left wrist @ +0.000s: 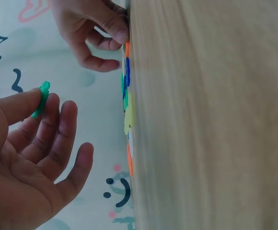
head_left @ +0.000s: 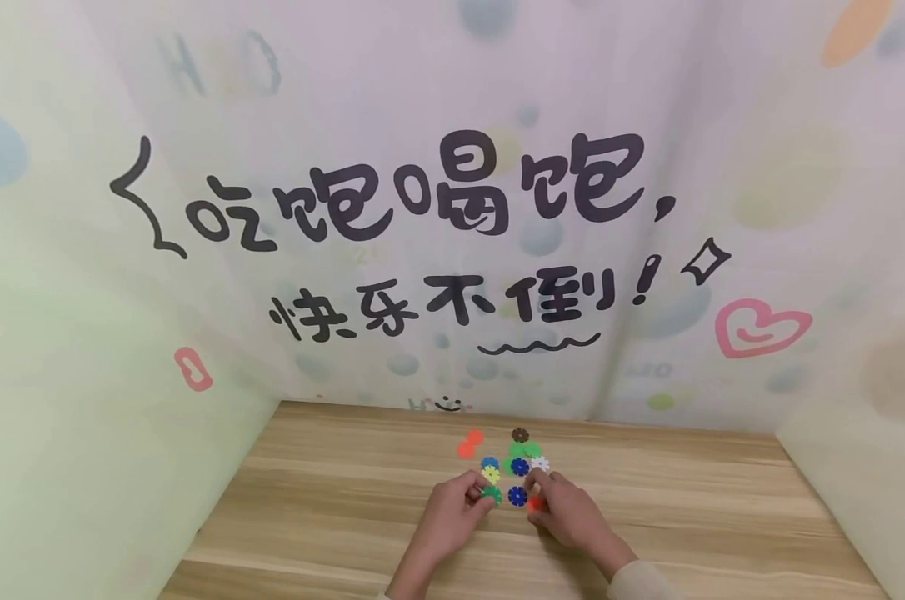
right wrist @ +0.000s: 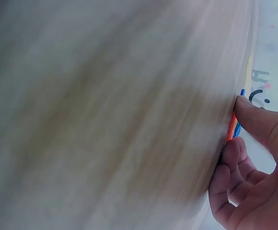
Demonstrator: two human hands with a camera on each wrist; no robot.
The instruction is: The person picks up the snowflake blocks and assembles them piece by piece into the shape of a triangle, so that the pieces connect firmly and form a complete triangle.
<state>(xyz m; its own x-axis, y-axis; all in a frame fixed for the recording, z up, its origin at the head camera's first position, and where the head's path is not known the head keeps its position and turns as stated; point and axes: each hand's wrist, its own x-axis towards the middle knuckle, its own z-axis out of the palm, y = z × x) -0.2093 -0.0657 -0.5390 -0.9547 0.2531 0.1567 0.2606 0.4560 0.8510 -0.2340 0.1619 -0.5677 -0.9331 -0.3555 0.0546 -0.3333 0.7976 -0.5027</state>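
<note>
My left hand (head_left: 451, 510) pinches a green notched snowflake disc (left wrist: 44, 93) between thumb and fingers, raised off the wooden table in the left wrist view. Low at the tabletop, my right hand (head_left: 570, 510) has its thumb and fingertips at the two edges of an orange snowflake disc (right wrist: 231, 125), which they partly cover. Between the hands lies a dark blue disc (head_left: 517, 497). Just beyond the left fingers are a yellow disc (head_left: 491, 474) and a blue disc (head_left: 489, 462), overlapping. A white disc (head_left: 540, 463) lies beyond the right fingers.
Farther back are two orange discs (head_left: 465, 449), a brown disc (head_left: 520, 435), light green discs (head_left: 531, 449) and another dark blue disc (head_left: 520, 467). Printed curtain-like walls (head_left: 452, 100) enclose the wooden table (head_left: 332, 483) at the back and both sides.
</note>
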